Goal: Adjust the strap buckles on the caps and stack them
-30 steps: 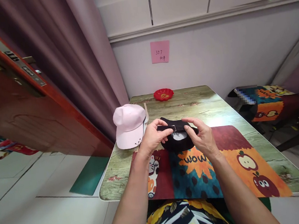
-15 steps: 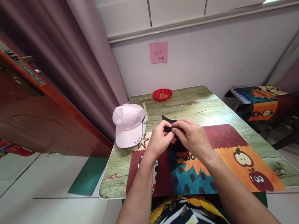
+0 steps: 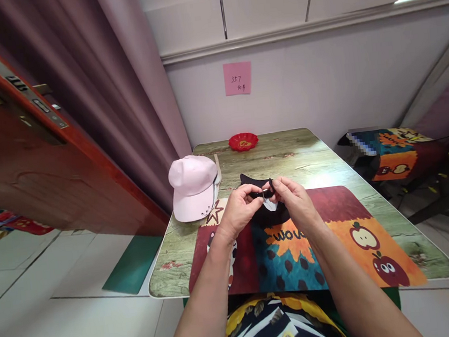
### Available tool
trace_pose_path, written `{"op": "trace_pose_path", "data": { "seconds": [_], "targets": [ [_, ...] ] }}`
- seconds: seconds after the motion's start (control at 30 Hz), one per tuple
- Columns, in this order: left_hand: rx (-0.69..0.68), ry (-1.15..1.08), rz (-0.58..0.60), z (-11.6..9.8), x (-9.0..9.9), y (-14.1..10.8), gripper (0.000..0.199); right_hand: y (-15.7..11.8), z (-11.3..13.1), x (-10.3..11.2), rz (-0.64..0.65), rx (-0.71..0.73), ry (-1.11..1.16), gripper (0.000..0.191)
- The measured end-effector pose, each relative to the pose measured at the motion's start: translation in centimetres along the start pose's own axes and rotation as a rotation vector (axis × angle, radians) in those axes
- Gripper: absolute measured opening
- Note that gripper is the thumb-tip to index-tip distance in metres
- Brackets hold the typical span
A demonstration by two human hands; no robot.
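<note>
Over the far edge of the patterned mat [image 3: 292, 263], both my hands work on a black strap with a small metal buckle. My left hand [image 3: 238, 213] pinches the strap just left of the buckle [image 3: 265, 193]. The fingers of my right hand [image 3: 298, 199] are closed on the strap's other side, where a short black end sticks up. Beneath the hands lies a black item [image 3: 268, 217] with a pointed corner and a pale patch; fingers hide part of it, and I cannot tell its kind. A pink cap [image 3: 194, 185] rests left of my left hand.
At the back of the wood-print table [image 3: 287, 150] stands a red scalloped dish [image 3: 243, 141]. A pink note [image 3: 237, 79] is stuck on the wall. An open wooden door [image 3: 66, 170] and a purple curtain [image 3: 151, 90] flank the left side.
My right hand has turned and drawn back a little from the left, and the buckle now shows between them. More of the black item and its pale patch has come into sight.
</note>
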State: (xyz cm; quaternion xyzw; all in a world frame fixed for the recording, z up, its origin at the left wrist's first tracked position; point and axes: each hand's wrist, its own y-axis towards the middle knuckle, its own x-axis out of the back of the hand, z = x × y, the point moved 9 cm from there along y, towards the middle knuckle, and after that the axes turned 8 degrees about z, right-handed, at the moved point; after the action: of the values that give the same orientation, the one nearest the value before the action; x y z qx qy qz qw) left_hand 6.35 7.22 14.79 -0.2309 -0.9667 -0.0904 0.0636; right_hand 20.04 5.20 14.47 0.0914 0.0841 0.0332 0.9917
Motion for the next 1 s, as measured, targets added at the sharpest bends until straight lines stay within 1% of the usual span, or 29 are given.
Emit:
{"op": "trace_pose_path", "data": {
  "seconds": [0.13, 0.23, 0.37, 0.47, 0.57, 0.63, 0.8, 1.0],
  "targets": [
    [0.042, -0.122, 0.039, 0.3, -0.2, -0.2, 0.025, 0.0, -0.4, 0.3, -0.06, 0.006, 0.033, 0.042],
    [0.067, -0.189, 0.046, 0.3, -0.2, -0.3, 0.032, 0.0, -0.3, 0.9, -0.111, 0.05, -0.039, 0.04],
    [0.094, -0.234, 0.021, 0.3, 0.1, -0.4, 0.036, -0.4, 0.9, 1.1, -0.143, 0.176, -0.273, 0.03],
    [0.096, -0.216, 0.006, 0.4, 0.5, -0.3, 0.037, -1.0, 2.4, 0.7, -0.174, 0.298, -0.503, 0.019],
    [0.087, -0.191, 0.005, 0.5, 0.7, -0.2, 0.037, -1.5, 3.4, 0.2, -0.206, 0.381, -0.635, 0.012],
    [0.081, -0.181, 0.008, 0.6, 0.7, -0.2, 0.036, -1.5, 3.7, -0.1, -0.215, 0.399, -0.661, 0.011],
    [0.075, -0.174, 0.009, 0.6, 0.6, -0.2, 0.037, -1.3, 4.0, -0.2, -0.207, 0.38, -0.7, 0.011],
    [0.05, -0.139, 0.01, 0.2, 0.3, -0.1, 0.032, -1.0, 4.5, -0.5, -0.104, 0.376, -0.774, 0.009]
  ]
}}
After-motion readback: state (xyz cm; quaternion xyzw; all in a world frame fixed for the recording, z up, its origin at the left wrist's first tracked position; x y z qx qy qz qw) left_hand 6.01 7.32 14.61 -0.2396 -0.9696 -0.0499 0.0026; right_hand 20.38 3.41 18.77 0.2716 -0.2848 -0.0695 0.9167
